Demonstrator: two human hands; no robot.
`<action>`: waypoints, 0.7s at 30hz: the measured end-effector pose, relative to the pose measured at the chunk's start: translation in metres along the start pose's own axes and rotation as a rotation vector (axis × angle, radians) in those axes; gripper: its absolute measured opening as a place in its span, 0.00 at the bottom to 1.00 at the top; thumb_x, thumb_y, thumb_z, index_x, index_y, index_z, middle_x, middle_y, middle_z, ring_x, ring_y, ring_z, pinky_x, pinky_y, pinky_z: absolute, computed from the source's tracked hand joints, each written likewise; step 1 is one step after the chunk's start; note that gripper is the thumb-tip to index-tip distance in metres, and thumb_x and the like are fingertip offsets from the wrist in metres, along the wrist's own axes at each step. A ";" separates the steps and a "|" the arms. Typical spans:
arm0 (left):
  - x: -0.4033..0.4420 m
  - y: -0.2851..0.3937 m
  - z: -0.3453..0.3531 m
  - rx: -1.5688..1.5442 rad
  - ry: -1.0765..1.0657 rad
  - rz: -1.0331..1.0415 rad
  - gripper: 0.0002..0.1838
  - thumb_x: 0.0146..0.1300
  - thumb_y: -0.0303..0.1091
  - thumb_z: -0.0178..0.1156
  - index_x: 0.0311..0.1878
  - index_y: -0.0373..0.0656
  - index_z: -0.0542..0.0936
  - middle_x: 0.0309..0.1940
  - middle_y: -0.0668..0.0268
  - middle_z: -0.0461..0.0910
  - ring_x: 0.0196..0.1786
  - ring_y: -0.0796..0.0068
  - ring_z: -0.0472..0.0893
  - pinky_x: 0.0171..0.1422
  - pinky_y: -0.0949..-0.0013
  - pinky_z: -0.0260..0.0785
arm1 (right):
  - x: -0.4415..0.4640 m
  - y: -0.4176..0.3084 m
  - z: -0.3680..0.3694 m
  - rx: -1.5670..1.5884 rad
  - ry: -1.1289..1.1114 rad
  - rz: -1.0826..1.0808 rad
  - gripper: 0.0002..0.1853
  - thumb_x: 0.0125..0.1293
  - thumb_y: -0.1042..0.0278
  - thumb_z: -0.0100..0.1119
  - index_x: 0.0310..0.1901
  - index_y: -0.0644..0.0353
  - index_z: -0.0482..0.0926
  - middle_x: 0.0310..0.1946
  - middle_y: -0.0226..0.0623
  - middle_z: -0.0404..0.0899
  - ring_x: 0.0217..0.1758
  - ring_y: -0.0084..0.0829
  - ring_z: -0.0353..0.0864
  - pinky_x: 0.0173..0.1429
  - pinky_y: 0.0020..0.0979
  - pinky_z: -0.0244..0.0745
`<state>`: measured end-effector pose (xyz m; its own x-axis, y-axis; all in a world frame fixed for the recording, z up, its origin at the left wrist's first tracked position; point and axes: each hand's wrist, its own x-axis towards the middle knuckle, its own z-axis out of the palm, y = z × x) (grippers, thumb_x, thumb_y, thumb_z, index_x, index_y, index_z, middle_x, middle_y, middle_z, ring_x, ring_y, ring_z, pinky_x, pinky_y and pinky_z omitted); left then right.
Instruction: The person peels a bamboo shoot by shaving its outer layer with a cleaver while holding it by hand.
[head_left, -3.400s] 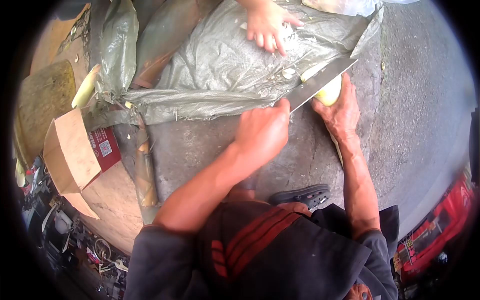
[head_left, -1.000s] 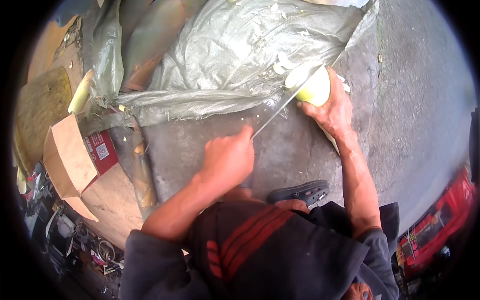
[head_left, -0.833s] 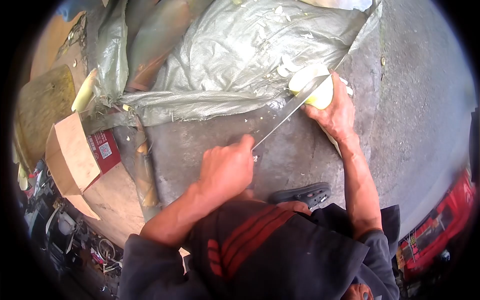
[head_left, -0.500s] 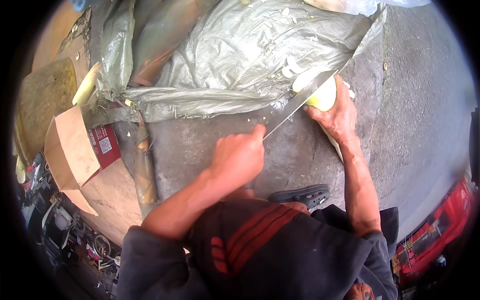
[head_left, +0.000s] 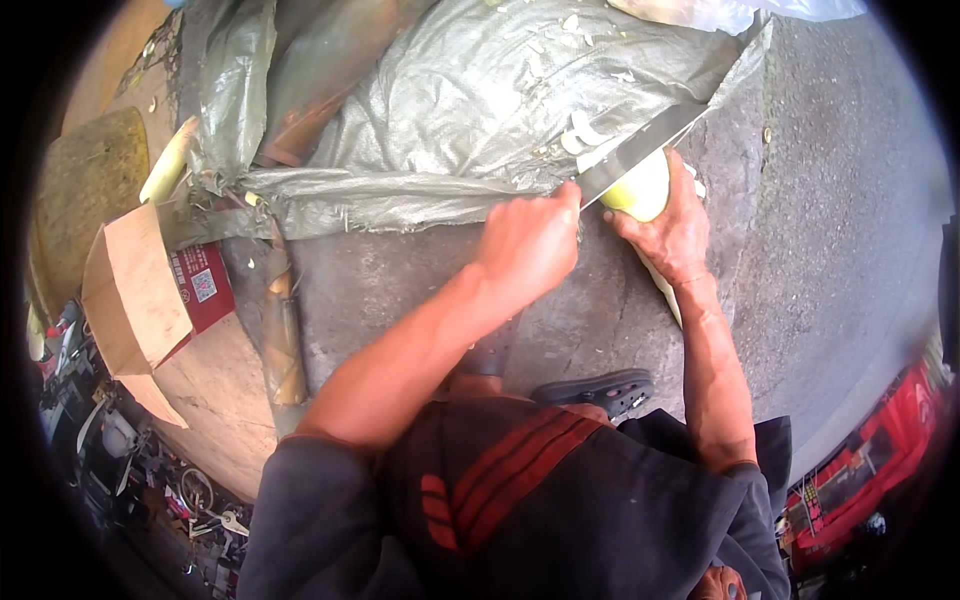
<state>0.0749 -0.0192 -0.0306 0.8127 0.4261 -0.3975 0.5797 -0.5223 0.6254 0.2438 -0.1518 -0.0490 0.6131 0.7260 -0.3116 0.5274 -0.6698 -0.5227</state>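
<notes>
My left hand [head_left: 532, 245] is wrapped round the handle of a long, broad-bladed knife [head_left: 640, 145]. The blade slants up to the right and lies across the far end of a pale, peeled bamboo shoot [head_left: 642, 190]. Gripping that shoot from its right side is my right hand [head_left: 672, 228], the thumb on the near side. A narrow pale part of the shoot shows below the wrist. White slices [head_left: 580, 132] lie just beyond the blade on a grey woven plastic sheet [head_left: 440, 110]. The knife handle is hidden inside my left fist.
At left stands an open cardboard box [head_left: 150, 295], with a peeled bamboo shoot [head_left: 168, 165] behind it. An unpeeled shoot [head_left: 285, 330] lies on the ground beside the box. A dark clog [head_left: 600, 390] is near my body. Rough pavement [head_left: 840, 200] extends to the right.
My left hand has moved right and away from my body, sliding the knife farther across the shoot to the upper right. My right hand stays almost in place on the shoot.
</notes>
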 end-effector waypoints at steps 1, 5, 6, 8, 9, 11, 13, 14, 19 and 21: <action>0.003 0.000 0.001 0.004 0.003 0.000 0.07 0.63 0.27 0.58 0.43 0.36 0.76 0.23 0.48 0.83 0.29 0.43 0.85 0.34 0.44 0.75 | 0.000 0.001 0.001 -0.008 0.020 -0.024 0.55 0.40 0.49 0.82 0.72 0.55 0.65 0.58 0.49 0.77 0.61 0.52 0.79 0.63 0.48 0.76; 0.017 -0.001 0.002 0.030 0.009 0.001 0.07 0.62 0.27 0.58 0.42 0.35 0.77 0.23 0.48 0.83 0.29 0.43 0.85 0.36 0.43 0.75 | 0.001 -0.001 -0.002 -0.003 -0.020 0.000 0.55 0.40 0.49 0.82 0.72 0.55 0.65 0.58 0.50 0.77 0.61 0.53 0.79 0.63 0.49 0.76; 0.019 -0.001 0.002 0.038 0.008 0.000 0.07 0.62 0.27 0.58 0.42 0.34 0.77 0.23 0.48 0.83 0.29 0.42 0.85 0.36 0.43 0.75 | 0.001 -0.002 -0.002 0.002 -0.016 -0.005 0.55 0.41 0.49 0.81 0.72 0.55 0.64 0.58 0.50 0.77 0.62 0.53 0.79 0.63 0.49 0.75; 0.022 -0.001 -0.001 0.038 0.007 0.022 0.09 0.61 0.26 0.56 0.43 0.33 0.78 0.24 0.48 0.84 0.30 0.46 0.86 0.36 0.45 0.77 | 0.002 -0.001 -0.002 0.007 -0.012 -0.011 0.55 0.41 0.49 0.81 0.72 0.54 0.64 0.58 0.50 0.77 0.62 0.53 0.79 0.63 0.49 0.75; 0.024 0.000 -0.001 0.038 0.006 0.032 0.10 0.60 0.25 0.55 0.44 0.32 0.78 0.25 0.49 0.85 0.31 0.47 0.87 0.37 0.46 0.78 | 0.002 -0.001 -0.003 0.007 -0.013 -0.011 0.55 0.41 0.49 0.81 0.72 0.54 0.64 0.58 0.50 0.77 0.62 0.53 0.79 0.63 0.49 0.75; 0.025 0.000 -0.002 0.027 -0.004 0.012 0.10 0.61 0.26 0.56 0.45 0.33 0.78 0.25 0.47 0.84 0.31 0.44 0.86 0.38 0.44 0.76 | 0.001 0.000 -0.003 0.003 -0.013 -0.003 0.55 0.41 0.49 0.81 0.73 0.54 0.64 0.58 0.50 0.77 0.62 0.53 0.79 0.63 0.49 0.75; 0.028 0.001 -0.002 0.019 -0.007 -0.001 0.11 0.61 0.26 0.57 0.45 0.33 0.78 0.25 0.46 0.84 0.32 0.42 0.85 0.39 0.43 0.76 | 0.000 -0.001 -0.002 -0.003 -0.004 0.010 0.55 0.42 0.49 0.81 0.73 0.54 0.63 0.58 0.50 0.77 0.62 0.53 0.78 0.63 0.49 0.75; 0.030 0.003 -0.002 0.014 -0.008 -0.003 0.11 0.60 0.26 0.56 0.45 0.33 0.79 0.26 0.45 0.84 0.33 0.43 0.86 0.39 0.44 0.76 | 0.001 -0.003 -0.002 -0.006 -0.023 0.020 0.55 0.42 0.49 0.81 0.73 0.54 0.63 0.58 0.50 0.77 0.62 0.53 0.78 0.63 0.49 0.75; 0.055 0.014 0.000 0.041 -0.061 -0.030 0.12 0.60 0.26 0.55 0.47 0.33 0.80 0.32 0.45 0.86 0.38 0.45 0.87 0.43 0.45 0.77 | 0.001 -0.004 -0.004 0.001 -0.050 0.044 0.55 0.42 0.49 0.80 0.73 0.54 0.63 0.60 0.49 0.76 0.63 0.52 0.78 0.64 0.48 0.74; 0.059 0.014 -0.002 0.060 -0.064 -0.049 0.13 0.61 0.26 0.55 0.48 0.34 0.80 0.34 0.46 0.86 0.40 0.46 0.88 0.46 0.45 0.78 | 0.000 -0.001 -0.005 -0.002 -0.043 0.033 0.55 0.43 0.48 0.80 0.73 0.54 0.63 0.60 0.50 0.75 0.63 0.52 0.77 0.64 0.49 0.74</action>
<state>0.1306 0.0002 -0.0439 0.7841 0.4051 -0.4702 0.6199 -0.5460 0.5635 0.2458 -0.1516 -0.0445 0.6045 0.7093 -0.3627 0.5082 -0.6940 -0.5100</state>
